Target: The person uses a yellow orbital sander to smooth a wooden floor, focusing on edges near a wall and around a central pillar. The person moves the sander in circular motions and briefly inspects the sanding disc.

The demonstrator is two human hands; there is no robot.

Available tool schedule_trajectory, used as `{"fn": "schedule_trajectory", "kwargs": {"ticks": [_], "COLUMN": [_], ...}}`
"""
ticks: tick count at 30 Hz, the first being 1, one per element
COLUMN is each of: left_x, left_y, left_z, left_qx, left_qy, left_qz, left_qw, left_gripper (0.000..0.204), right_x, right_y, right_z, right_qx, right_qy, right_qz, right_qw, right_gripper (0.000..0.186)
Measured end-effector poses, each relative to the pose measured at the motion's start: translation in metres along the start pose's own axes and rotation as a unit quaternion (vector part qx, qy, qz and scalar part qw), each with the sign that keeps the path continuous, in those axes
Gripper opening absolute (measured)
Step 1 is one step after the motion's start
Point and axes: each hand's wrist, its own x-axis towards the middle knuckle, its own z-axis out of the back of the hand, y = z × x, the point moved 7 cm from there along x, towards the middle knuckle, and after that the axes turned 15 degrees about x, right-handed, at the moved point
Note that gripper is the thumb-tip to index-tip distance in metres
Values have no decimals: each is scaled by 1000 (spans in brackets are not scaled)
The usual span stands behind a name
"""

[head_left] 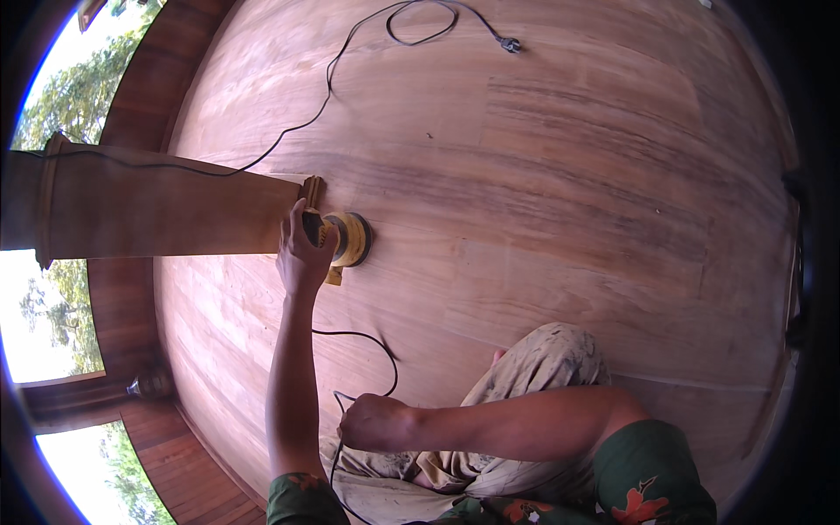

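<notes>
Left hand point(306, 256): fingers grasping yellow-and-black sander point(356, 239), left of frame centre, near wooden post point(175, 206). Right hand point(376, 423), lower centre: fingers clenched at black cord point(395, 367); hold on it unclear.

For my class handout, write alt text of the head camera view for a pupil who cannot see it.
The left hand of a seated person grips a yellow-and-black sander on a wooden floor, beside a pillar. The right hand is closed at a black cord; a plug lies farther off.
</notes>
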Motion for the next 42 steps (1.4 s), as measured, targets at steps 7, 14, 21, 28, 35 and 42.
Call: {"fn": "schedule_trajectory", "kwargs": {"ticks": [7, 14, 21, 28, 35, 42], "left_x": [-18, 6, 35, 54, 55, 53], "left_y": [-12, -5, -1, 9, 14, 21], "left_z": [5, 0, -9, -14, -14, -15], "left_qx": [-6, 6, 25, 49, 53, 55], "left_qy": [25, 12, 24, 55, 48, 37], "left_qz": [-4, 1, 27, 71, 72, 68], "left_qw": [1000, 1000, 999, 995, 995, 995], "left_gripper": [79, 78, 78, 79, 79, 77], "right_x": [-2, -3, -2, -5, -3, -3], "right_y": [-2, -6, -8, -9, -13, -14], "right_z": [-7, -4, -5, 5, -2, -4], "right_qx": [14, 26, 26, 74, 83, 45], "right_qy": [-52, -37, 75, 49, 27, -11], "right_qz": [41, 17, -41, -42, -33, -18], "right_qw": [998, 999, 996, 995, 996, 999], "right_gripper": [15, 12, 11, 33, 32, 15]}}
